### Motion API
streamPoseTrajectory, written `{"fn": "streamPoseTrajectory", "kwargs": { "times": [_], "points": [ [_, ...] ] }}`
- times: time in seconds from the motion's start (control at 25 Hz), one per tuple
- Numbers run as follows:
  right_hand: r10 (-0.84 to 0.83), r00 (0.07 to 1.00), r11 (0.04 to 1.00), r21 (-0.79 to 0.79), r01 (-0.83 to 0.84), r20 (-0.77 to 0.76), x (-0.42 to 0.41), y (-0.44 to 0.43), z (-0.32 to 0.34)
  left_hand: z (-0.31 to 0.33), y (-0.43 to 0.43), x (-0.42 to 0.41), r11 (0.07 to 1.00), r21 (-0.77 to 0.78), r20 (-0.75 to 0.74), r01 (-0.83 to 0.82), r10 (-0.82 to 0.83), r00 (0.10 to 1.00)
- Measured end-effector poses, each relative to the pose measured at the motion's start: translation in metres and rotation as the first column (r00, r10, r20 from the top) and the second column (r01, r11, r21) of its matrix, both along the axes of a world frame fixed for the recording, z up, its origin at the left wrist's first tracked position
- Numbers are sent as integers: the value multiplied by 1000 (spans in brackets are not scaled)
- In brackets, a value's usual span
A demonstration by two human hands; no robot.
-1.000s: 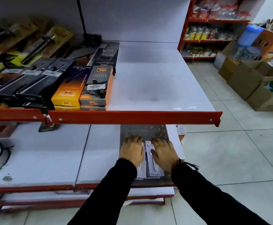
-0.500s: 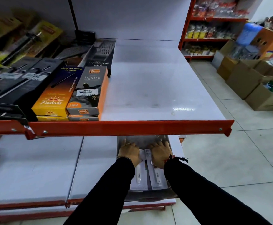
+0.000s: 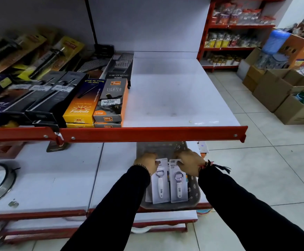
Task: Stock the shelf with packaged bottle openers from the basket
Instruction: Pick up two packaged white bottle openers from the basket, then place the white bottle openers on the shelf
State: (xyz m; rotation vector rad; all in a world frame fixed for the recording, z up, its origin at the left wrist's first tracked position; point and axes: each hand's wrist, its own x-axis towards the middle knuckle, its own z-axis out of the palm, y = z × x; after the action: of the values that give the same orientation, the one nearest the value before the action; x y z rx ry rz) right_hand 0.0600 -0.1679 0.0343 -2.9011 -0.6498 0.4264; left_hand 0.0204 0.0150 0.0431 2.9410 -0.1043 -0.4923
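Two packaged bottle openers, one [image 3: 160, 185] beside the other [image 3: 178, 183], lie side by side low in the centre of the frame, in the grey basket [image 3: 194, 194] on the lower shelf [image 3: 60, 185]. Our left hand [image 3: 147, 161] is clamped on the top edge of the left pack, our right hand [image 3: 189, 160] on the right pack's top edge. Above them, the red-edged upper shelf [image 3: 174, 95] shows bare white on its right half, with a lighter box [image 3: 111, 100] and other boxed goods on its left.
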Motion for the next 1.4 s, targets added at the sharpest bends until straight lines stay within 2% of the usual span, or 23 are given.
{"fn": "streamPoseTrajectory", "kwargs": {
  "times": [0.12, 0.2, 0.32, 0.52, 0.76, 0.88, 1.04, 1.16, 1.28, 1.4],
  "points": [
    [20, 998, 995, 94, -25, 60, -34, -7, 31, 10, 2, -27, 997, -78, 119, -16, 25, 993],
    [21, 984, 987, 153, -48, 177, -60, -14, 54, 29, 1, -50, 991, -133, 214, -20, 48, 976],
    [46, 937, 976, 182, -115, 348, -92, -25, 89, 63, 6, -81, 985, -170, 358, 15, 47, 933],
    [78, 869, 948, 233, -216, 488, -122, -39, 167, 141, 8, -123, 979, -183, 543, 88, 26, 839],
    [7, 788, 920, 305, -246, 616, -96, -36, 255, 239, 19, -110, 985, -139, 752, 101, 39, 658],
    [-42, 771, 912, 340, -229, 635, -61, -24, 290, 275, 25, -79, 986, -146, 782, 83, 63, 620],
    [-53, 805, 931, 320, -174, 591, -7, 4, 314, 300, 37, -22, 982, -181, 723, 47, 100, 684],
    [-76, 858, 954, 286, -84, 507, 35, 23, 313, 299, 45, 25, 986, -165, 614, 5, 98, 783],
    [-45, 930, 975, 219, -39, 364, 69, 38, 297, 280, 53, 65, 998, -57, 505, -35, 59, 861],
    [-23, 972, 986, 166, -17, 235, 88, 48, 270, 251, 56, 91, 995, 74, 432, -66, 28, 902]
  ]
}}
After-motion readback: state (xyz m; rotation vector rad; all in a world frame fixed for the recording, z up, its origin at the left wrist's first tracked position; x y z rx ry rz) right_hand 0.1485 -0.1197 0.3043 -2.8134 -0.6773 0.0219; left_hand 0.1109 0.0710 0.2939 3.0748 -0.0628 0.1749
